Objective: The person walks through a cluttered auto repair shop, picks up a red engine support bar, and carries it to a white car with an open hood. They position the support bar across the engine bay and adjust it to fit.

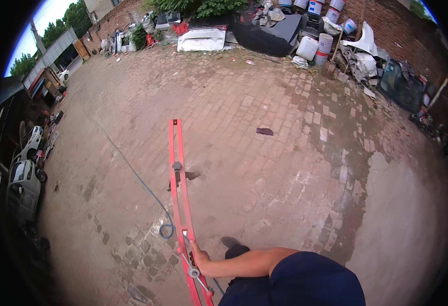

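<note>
My right hand [201, 259] grips a long red metal frame [172, 143] of two parallel rails that runs up from the lower edge over the paved ground. A dark knob [176, 166] sits on the upper rails, with a dark bracket partly showing beneath it. Near my hand, a silver rod with red ball ends and a round metal fitting [194, 273] crosses the rails. My left hand is not in view. My dark shoe [230, 241] shows beyond my right forearm.
A blue hose [142, 181] snakes across the brick paving [224, 92], with a dark rag [264, 131] lying to the right. Scrap car panels [201, 41], plastic buckets [325, 45] and a windscreen [401, 86] line the brick wall. Cars [25, 188] stand along the left side.
</note>
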Action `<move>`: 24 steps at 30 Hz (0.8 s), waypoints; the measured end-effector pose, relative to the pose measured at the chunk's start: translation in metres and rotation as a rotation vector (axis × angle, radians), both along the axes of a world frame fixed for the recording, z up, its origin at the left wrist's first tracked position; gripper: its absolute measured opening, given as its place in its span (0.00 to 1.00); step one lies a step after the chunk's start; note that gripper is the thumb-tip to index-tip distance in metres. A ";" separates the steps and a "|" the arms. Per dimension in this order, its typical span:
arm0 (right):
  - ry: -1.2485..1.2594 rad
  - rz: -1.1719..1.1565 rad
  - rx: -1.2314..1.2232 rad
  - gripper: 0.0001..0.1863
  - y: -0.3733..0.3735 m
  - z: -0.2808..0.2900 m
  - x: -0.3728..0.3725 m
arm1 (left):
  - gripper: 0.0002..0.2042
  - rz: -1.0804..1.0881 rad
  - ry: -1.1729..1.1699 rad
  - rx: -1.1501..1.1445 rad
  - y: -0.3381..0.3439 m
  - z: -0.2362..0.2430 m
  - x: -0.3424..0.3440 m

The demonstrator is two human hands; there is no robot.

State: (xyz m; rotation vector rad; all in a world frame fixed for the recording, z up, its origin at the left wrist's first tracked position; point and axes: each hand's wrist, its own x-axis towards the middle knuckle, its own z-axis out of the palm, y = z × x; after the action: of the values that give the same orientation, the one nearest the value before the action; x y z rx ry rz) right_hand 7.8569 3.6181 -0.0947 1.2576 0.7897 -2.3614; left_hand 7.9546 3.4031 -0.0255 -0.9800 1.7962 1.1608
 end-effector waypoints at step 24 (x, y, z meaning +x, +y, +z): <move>0.163 -0.065 -0.129 0.38 -0.142 0.029 -0.751 | 0.35 0.112 -0.034 -0.021 -0.179 -0.013 -0.579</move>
State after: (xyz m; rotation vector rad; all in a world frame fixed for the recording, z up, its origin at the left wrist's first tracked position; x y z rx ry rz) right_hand 7.1059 3.4762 -0.0654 1.0647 0.6410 -2.5480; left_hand 7.3761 3.2237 -0.0388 -1.1184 1.7486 1.1887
